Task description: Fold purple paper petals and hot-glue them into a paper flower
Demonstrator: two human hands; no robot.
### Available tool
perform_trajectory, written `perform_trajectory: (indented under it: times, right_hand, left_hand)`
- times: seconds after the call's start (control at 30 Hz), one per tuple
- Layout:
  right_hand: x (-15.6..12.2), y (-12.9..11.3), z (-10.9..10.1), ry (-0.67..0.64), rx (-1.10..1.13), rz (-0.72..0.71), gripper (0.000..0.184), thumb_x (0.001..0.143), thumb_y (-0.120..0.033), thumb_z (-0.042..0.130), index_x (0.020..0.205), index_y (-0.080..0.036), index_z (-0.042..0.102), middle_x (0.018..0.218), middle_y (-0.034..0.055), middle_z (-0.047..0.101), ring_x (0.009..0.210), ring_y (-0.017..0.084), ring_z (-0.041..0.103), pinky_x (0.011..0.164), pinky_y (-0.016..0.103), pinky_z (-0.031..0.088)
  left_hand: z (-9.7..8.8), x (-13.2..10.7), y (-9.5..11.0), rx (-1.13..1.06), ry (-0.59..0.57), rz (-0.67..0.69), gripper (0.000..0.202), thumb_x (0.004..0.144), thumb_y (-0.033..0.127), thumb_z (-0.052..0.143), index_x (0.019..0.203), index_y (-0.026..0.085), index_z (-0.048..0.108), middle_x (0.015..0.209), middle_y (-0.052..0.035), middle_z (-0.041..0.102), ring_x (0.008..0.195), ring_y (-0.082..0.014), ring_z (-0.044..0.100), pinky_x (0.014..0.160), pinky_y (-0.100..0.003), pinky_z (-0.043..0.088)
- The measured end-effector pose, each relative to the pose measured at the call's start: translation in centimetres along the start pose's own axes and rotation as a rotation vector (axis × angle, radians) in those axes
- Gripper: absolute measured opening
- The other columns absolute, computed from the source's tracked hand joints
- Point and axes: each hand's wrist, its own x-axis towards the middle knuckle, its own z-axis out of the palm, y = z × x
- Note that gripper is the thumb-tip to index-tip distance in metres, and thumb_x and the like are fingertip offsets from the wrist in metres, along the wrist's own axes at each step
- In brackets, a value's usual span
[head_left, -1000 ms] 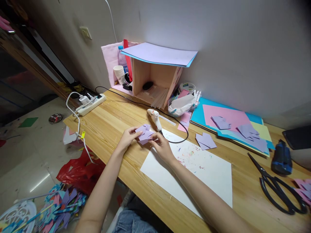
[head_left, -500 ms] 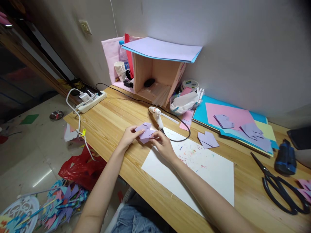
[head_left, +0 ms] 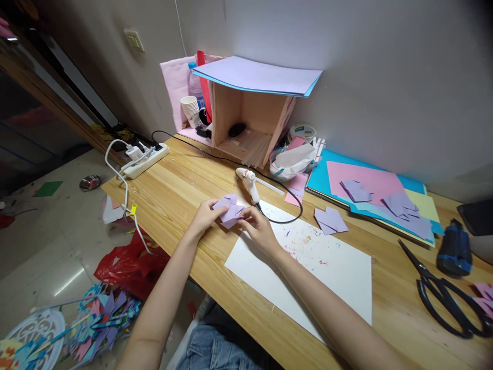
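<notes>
A folded purple paper piece [head_left: 230, 209] sits just above the wooden table [head_left: 181, 190], held from both sides. My left hand [head_left: 203, 218] pinches its left edge with fingers closed on it. My right hand [head_left: 259, 229] pinches its right side, thumb and fingers pressed on the paper. A white hot glue gun [head_left: 248, 184] lies right behind the paper, its black cord looping past my right hand. Under my right forearm lies a white sheet [head_left: 327, 277] flecked with coloured marks.
More folded purple pieces [head_left: 330, 220] lie to the right, others on a stack of coloured sheets [head_left: 370, 187]. Black scissors [head_left: 442, 295] and a blue-black tool [head_left: 454, 249] are at far right. A wooden box [head_left: 246, 123], paper cups [head_left: 190, 110] and a power strip [head_left: 144, 159] stand behind.
Both hands stay pinched on the purple piece, with only slight finger shifts. The view has drifted a little, so the table's things sit slightly to the right.
</notes>
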Motion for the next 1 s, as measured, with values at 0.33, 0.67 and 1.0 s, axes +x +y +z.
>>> perform_trajectory:
  times: [0.33, 0.67, 1.0]
  right_hand:
    - [-0.1, -0.5, -0.2, 0.008, -0.011, 0.030, 0.017, 0.081, -0.037, 0.051, 0.084, -0.021, 0.053, 0.081, 0.0011, 0.058, 0.074, 0.016, 0.056, 0.070, 0.031, 0.046]
    - [-0.1, -0.3, -0.3, 0.027, -0.060, 0.014, 0.020, 0.079, -0.040, 0.056, 0.083, -0.020, 0.053, 0.084, 0.0031, 0.058, 0.077, 0.017, 0.055, 0.070, 0.031, 0.047]
    - [0.0, -0.4, -0.3, 0.203, 0.020, 0.004, 0.024, 0.080, -0.039, 0.055, 0.097, -0.022, 0.051, 0.095, 0.0047, 0.054, 0.079, 0.016, 0.054, 0.069, 0.030, 0.047]
  left_hand:
    - [0.1, 0.0, 0.0, -0.087, -0.012, -0.015, 0.034, 0.063, 0.040, 0.069, 0.081, 0.012, 0.068, 0.070, -0.0027, 0.064, 0.062, -0.0138, 0.053, 0.056, -0.022, 0.039]
    - [0.3, -0.3, 0.4, -0.125, -0.026, -0.004, 0.037, 0.063, 0.043, 0.070, 0.083, 0.012, 0.067, 0.074, -0.0047, 0.065, 0.066, -0.0151, 0.055, 0.059, -0.023, 0.041]
    - [0.3, -1.0, 0.8, 0.021, -0.077, 0.085, 0.025, 0.064, 0.037, 0.068, 0.071, 0.014, 0.063, 0.063, 0.0011, 0.057, 0.058, -0.0115, 0.050, 0.053, -0.021, 0.036]
